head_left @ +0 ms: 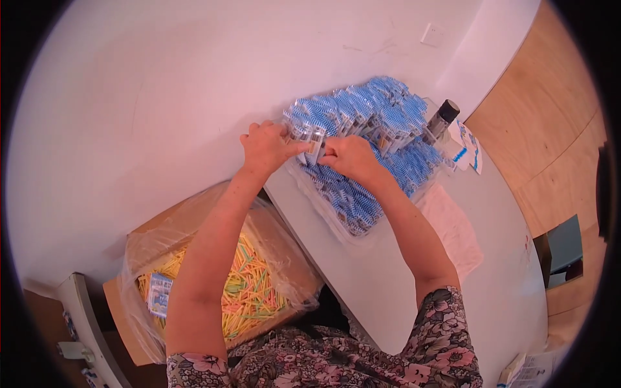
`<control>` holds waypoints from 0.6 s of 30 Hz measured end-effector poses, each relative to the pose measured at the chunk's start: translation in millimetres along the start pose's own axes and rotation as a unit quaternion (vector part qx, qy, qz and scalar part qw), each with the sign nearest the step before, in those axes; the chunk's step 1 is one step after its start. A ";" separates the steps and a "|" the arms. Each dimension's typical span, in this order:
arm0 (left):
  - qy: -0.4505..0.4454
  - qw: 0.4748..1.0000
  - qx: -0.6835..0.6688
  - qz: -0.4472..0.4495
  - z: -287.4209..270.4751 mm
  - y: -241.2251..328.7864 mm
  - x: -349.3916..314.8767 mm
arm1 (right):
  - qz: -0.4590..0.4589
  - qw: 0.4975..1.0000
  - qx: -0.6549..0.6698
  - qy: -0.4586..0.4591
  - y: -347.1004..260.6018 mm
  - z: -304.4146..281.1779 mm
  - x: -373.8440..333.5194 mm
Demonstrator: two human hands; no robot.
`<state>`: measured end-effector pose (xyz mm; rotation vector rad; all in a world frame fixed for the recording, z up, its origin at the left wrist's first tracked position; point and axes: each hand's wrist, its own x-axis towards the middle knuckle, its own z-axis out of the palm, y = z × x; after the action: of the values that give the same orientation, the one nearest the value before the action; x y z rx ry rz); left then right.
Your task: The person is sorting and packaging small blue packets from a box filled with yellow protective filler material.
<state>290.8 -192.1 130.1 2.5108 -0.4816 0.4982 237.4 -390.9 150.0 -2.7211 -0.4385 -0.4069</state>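
Note:
Rows of small blue-and-white packets (388,113) stand packed together in a clear plastic bin (336,227) on the table. At the bin's far left corner, my left hand (266,150) is closed on the end of a row of packets, its thumb across the front one. My right hand (352,158) has its fingers curled in at the other side of that front packet (315,143). Whether the right fingertips pinch a packet or only press against it is hidden. More packets lie lower in the bin, beneath my right forearm.
Left of the table, a cardboard box (187,213) lined with clear plastic holds many thin yellow, orange and green sticks (255,284), with one loose packet (159,294) on top. A black-capped bottle (444,118) stands beside the bin. A pink cloth (449,229) lies at right.

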 end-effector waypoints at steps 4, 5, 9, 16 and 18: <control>0.020 0.998 -0.059 0.027 -3.8 -20.7 -11.1 | 0.034 0.999 0.006 -0.039 -14.4 -12.8 -8.7; 0.014 0.998 -0.055 0.019 -8.3 -24.3 -17.5 | 0.033 0.999 0.005 -0.040 -17.5 -10.7 -9.7; 0.028 0.991 -0.116 0.057 -44.9 -33.0 -49.3 | -0.042 0.998 -0.047 0.007 -17.2 -6.4 -11.0; -0.107 0.984 0.134 -0.037 -149.6 -134.5 -224.7 | -0.073 0.995 0.062 0.036 -124.3 3.7 -71.4; -0.186 0.951 0.212 -0.127 -177.5 -154.3 -276.8 | -0.137 0.983 0.117 0.025 -149.9 21.7 -95.7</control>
<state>72.7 94.6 83.5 3.0449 -0.1885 0.0190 102.8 -272.9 143.2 -2.4237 -0.7985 -0.4623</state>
